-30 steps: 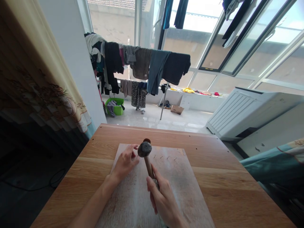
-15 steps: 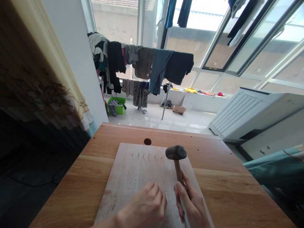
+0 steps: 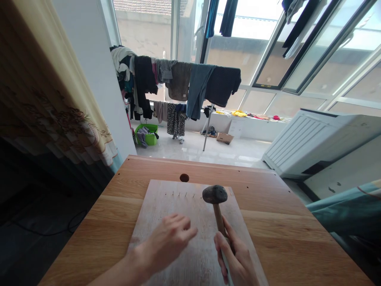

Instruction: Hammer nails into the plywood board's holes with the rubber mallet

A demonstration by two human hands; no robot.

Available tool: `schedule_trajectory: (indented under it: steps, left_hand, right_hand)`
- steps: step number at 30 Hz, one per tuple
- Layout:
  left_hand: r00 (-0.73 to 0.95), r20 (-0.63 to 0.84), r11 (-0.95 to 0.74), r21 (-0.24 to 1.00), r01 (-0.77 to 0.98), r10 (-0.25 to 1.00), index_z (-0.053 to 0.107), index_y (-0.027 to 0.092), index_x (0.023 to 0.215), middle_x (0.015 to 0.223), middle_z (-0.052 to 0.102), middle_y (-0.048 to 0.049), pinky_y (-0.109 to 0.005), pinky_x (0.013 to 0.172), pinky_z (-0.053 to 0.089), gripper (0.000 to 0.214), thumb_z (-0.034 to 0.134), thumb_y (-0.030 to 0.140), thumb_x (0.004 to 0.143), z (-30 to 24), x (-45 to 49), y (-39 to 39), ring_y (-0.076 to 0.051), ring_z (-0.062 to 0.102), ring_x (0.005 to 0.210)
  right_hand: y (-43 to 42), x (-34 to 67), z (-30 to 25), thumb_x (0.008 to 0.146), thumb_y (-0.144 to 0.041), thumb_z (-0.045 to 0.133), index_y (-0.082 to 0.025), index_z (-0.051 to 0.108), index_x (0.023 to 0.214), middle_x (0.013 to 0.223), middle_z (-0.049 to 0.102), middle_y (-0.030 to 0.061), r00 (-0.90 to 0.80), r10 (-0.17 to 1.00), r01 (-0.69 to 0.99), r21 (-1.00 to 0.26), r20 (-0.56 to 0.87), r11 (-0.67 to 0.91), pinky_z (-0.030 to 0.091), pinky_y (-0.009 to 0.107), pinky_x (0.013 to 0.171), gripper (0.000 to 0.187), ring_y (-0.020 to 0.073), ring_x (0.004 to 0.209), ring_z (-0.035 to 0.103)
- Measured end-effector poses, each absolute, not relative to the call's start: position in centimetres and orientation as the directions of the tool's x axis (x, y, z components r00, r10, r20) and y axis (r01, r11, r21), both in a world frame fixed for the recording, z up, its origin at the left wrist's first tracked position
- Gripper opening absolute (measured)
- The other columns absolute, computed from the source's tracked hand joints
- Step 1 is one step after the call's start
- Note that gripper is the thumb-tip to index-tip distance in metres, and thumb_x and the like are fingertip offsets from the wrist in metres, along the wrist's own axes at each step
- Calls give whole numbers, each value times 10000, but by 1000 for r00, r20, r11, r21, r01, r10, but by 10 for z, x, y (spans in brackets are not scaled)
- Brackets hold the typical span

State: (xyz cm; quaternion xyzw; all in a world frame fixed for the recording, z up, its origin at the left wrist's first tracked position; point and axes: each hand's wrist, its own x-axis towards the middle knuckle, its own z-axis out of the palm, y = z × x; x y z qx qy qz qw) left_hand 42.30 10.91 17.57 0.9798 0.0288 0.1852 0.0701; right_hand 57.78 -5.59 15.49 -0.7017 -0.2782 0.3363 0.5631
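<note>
My right hand [image 3: 236, 254] is wrapped round the handle of a hammer [image 3: 218, 214], which has a thick dark head and a wooden shaft. The head is raised above the far right part of a pale wooden board [image 3: 149, 222]. Along the board's far side stands a row of several thin nails [image 3: 185, 194], some partly behind the hammer head. Over the left middle of the board is my left hand [image 3: 171, 234], its fingers curled in and its thumb pointing right. Whatever those fingers may hold is hidden.
The board lies on a wooden table [image 3: 282, 226] with a round hole [image 3: 184, 178] near its far edge. Beyond are a drying rack with clothes [image 3: 202, 85], a green basket [image 3: 151, 139] and a white ribbed cabinet-like piece [image 3: 300, 139]. A curtain [image 3: 71, 99] hangs at the left.
My left hand has moved left and farther up the board, and its thumb now shows. The hammer and my right hand have shifted slightly left.
</note>
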Motion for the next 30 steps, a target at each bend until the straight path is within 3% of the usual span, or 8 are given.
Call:
schedule_trajectory:
  steps: [5, 10, 17, 22, 27, 30]
  left_hand:
    - [750, 450, -801, 573, 174, 485, 693, 229, 991, 900, 724, -12, -263, 773, 554, 153, 552, 176, 965, 170, 404, 169, -152, 697, 812]
    - [563, 449, -673, 682, 285, 694, 721, 227, 942, 878, 767, -16, -297, 773, 571, 135, 597, 276, 924, 155, 405, 205, -170, 698, 769]
    - [561, 386, -611, 736, 292, 732, 737, 226, 918, 834, 770, -3, -254, 693, 569, 154, 600, 296, 903, 143, 406, 210, -149, 686, 673]
    - [587, 378, -614, 741, 273, 716, 733, 219, 921, 870, 776, -12, -256, 720, 571, 156, 590, 281, 910, 142, 407, 211, -150, 696, 704]
    - [603, 375, -620, 738, 265, 704, 726, 224, 923, 863, 768, -7, -259, 718, 574, 135, 597, 261, 909, 143, 407, 211, -150, 692, 696]
    - [615, 366, -620, 738, 264, 698, 727, 224, 920, 857, 763, -10, -268, 734, 577, 132, 599, 248, 906, 143, 407, 209, -154, 691, 708]
  right_hand:
    - [-53, 570, 156, 933, -650, 597, -165, 527, 1458, 642, 527, -89, 656, 735, -55, -982, -171, -178, 337, 147, 271, 719, 44, 298, 412]
    - [-49, 563, 156, 903, -658, 630, -175, 557, 1447, 629, 538, -83, 648, 738, -71, -980, -186, -185, 328, 149, 263, 731, 46, 290, 414]
    - [-46, 557, 159, 910, -679, 610, -160, 545, 1469, 618, 541, -82, 635, 748, -59, -978, -190, -199, 324, 136, 275, 766, 37, 294, 417]
    - [-43, 554, 156, 909, -675, 613, -147, 531, 1491, 610, 558, -68, 634, 747, -41, -974, -199, -225, 328, 147, 276, 790, 48, 301, 412]
    - [-39, 552, 152, 938, -683, 558, -110, 521, 1505, 482, 459, -96, 612, 768, 15, -967, -191, -252, 318, 151, 298, 807, 71, 323, 380]
    - [-33, 550, 155, 952, -656, 552, -122, 507, 1519, 536, 484, -91, 582, 792, 24, -970, -183, -241, 331, 149, 302, 780, 58, 325, 379]
